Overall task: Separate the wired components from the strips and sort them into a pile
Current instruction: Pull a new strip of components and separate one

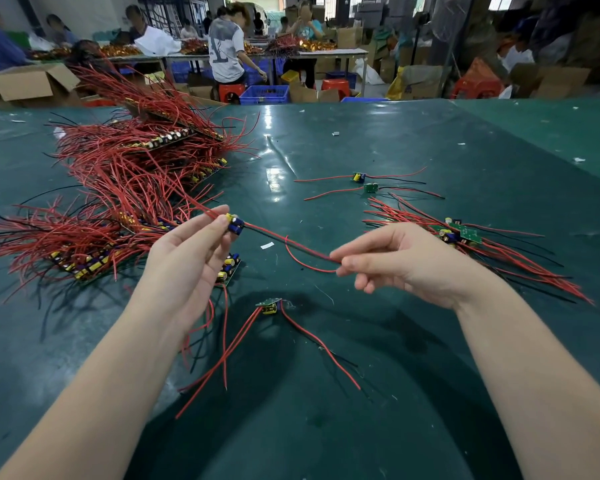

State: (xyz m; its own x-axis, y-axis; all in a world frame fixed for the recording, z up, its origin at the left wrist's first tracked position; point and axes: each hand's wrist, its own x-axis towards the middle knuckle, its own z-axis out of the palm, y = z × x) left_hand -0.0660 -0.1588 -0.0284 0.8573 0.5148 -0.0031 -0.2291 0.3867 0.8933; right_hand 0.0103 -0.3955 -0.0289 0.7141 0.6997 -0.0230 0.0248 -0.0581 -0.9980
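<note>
Presently: one wired component (235, 224) held clear of the table, stretched between both hands.

The left hand (187, 252) pinches the component's small board at its fingertips, fingers curled about it. Its red leads run rightward and slightly toward the person, to the right hand (399, 258), which pinches the wire ends between thumb and forefinger, remaining fingers loosely curled. The long axis therefore lies left to right across the green table (326, 133). The sorted pile (465, 237) lies just beyond the right hand, to its right; the unsorted strips (129, 188) are heaped behind the left. In my judgement the right hand is the nearer to the pile and better placed to carry the piece across, wires trailing.
</note>
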